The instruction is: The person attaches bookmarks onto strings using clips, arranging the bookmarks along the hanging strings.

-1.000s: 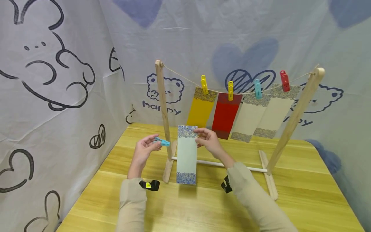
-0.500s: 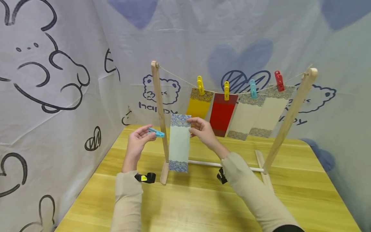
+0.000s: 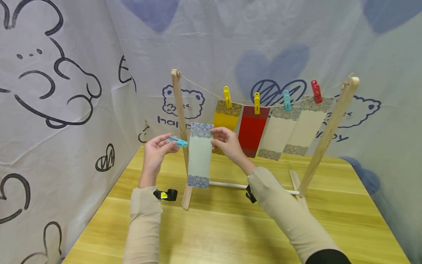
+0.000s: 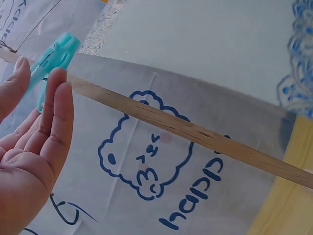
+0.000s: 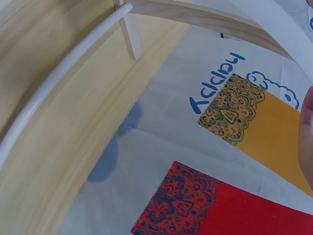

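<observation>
My left hand (image 3: 156, 152) pinches a light blue clothespin (image 3: 178, 141) between thumb and fingers, its nose pointing right; the left wrist view shows the same clothespin (image 4: 57, 55) at the fingertips. By its upper right edge, my right hand (image 3: 228, 143) holds a pale card (image 3: 199, 157) with blue lace-pattern bands at top and bottom. The card hangs upright, below the string's left stretch and in front of the rack's left post (image 3: 180, 106). In the right wrist view only a bit of the right hand (image 5: 307, 142) shows at the right edge.
On the string (image 3: 205, 90) hang a yellow card (image 3: 225, 119) and a red card (image 3: 252, 130), each under a yellow clothespin. Further right, two cream cards hang under a blue clothespin (image 3: 287, 101) and a red clothespin (image 3: 316, 91). A white rod (image 3: 227, 184) joins the rack's feet.
Both hands have risen toward the string, carrying the blue clothespin and the blue-banded card. The card and clothespin are now closer together in the head view, which has shifted slightly.
</observation>
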`<action>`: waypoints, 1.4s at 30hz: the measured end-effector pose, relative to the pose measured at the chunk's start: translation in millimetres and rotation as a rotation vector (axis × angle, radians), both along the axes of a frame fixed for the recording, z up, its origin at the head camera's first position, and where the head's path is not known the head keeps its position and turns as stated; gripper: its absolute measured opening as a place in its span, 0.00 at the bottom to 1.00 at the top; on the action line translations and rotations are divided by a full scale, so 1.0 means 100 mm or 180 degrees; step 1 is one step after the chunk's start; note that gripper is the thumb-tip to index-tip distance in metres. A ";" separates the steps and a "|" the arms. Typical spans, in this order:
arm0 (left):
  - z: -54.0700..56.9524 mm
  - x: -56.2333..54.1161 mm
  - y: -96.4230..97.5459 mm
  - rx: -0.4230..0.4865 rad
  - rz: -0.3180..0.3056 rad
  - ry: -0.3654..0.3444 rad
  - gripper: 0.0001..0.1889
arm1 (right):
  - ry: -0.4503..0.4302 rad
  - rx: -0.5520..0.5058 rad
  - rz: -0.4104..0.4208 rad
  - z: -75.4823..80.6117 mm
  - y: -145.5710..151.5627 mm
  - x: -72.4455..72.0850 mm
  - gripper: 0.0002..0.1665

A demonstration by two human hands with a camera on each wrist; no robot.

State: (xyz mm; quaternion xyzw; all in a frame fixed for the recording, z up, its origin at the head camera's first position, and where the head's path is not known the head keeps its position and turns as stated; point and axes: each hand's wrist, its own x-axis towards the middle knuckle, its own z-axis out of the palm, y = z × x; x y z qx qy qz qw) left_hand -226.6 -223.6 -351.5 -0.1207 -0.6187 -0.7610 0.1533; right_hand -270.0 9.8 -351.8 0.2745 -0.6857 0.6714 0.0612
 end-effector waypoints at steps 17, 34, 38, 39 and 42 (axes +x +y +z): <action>0.45 -0.09 0.06 -0.0074 -0.0144 0.0489 0.18 | 0.0268 -0.0015 -0.0316 0.30 -0.04 0.09 0.11; 0.90 -0.20 0.14 -0.0685 0.0377 0.0764 0.17 | 0.0392 -0.0130 -0.0527 0.35 -0.11 -0.09 0.08; 0.99 -0.20 0.14 -0.0755 0.0441 0.0819 0.17 | 0.0350 -0.0199 -0.0554 0.39 -0.11 -0.11 0.08; 1.01 -0.20 0.14 -0.0794 0.0460 0.0823 0.17 | 0.0342 -0.0215 -0.0563 0.40 -0.11 -0.11 0.08; 1.06 -0.20 0.15 -0.0897 0.0522 0.0847 0.17 | 0.0336 -0.0264 -0.0562 0.42 -0.10 -0.11 0.08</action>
